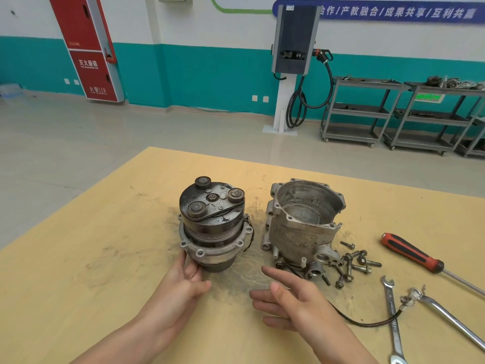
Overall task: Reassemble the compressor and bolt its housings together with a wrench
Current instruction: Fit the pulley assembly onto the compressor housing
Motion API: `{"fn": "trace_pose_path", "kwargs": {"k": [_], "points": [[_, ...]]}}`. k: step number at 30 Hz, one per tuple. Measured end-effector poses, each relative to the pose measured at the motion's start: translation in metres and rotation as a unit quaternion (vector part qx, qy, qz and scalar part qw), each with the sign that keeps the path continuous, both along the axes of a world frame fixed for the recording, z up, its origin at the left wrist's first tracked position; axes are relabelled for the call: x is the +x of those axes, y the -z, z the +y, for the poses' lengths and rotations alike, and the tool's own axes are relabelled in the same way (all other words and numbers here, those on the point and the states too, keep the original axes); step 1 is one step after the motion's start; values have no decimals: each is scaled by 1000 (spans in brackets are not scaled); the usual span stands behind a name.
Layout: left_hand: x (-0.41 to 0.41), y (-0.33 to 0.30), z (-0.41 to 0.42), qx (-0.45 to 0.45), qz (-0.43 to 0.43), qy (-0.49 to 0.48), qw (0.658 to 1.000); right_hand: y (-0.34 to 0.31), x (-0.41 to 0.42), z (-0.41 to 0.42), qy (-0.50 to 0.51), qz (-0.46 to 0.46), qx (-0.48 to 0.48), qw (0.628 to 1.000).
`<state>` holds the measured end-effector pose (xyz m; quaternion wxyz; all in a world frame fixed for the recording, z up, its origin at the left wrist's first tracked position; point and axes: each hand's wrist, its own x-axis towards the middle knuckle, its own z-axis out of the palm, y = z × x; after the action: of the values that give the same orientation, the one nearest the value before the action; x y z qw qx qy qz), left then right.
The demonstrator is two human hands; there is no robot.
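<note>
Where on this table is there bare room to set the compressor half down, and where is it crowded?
Bare room: the light wooden tabletop left of the dark pulley-topped compressor half, and the strip behind both halves. Crowded: right of the open silver aluminium housing, with loose bolts, the red-handled screwdriver and steel wrenches.

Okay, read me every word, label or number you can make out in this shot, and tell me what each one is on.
"合作/产教融合/成果共享/互利共赢": white characters on the blue wall banner.
"灭火器箱": white on the red fire cabinet, middle panel.
"火警119": the same cabinet, lower panel; the small print beneath both is too small to read.
Green sign on the grey cart: blurred.
Label on the open housing: worn, unreadable.
Marking on the spanner: too small.
</note>
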<state>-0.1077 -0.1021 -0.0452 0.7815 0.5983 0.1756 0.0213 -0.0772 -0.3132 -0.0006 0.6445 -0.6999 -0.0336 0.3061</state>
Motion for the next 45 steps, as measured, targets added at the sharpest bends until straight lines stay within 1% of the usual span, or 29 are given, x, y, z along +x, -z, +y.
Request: {"fn": "trace_pose_path", "kwargs": {"k": [4,9,10,14,16,24,30,36,40,45], "points": [[4,11,6,-25,-23,-25,999,7,2,2,16,-12,-1,1000],[24,8,29,21,-40,-51,998,17,7,26,48,-97,-15,994],[29,6,34,10,-37,-59,997,18,7,34,58,-103,-10,993],[51,0,50,-104,-8,-85,991,23,11,69,118,-100,17,988],[61,-1,54,-132,2,-84,988,24,11,83,140,-106,22,984],[79,-4,53,-101,21,-22,994,37,13,112,210,-114,21,971],[88,-4,59,-66,41,15,997,40,14,121,218,-101,40,970],[89,-3,54,-88,45,17,995,44,17,126,236,-130,32,962],[87,-4,50,-85,44,11,995,47,21,125,238,-146,14,960],[83,-4,47,-83,50,-12,995,47,29,120,233,-136,20,963]]}}
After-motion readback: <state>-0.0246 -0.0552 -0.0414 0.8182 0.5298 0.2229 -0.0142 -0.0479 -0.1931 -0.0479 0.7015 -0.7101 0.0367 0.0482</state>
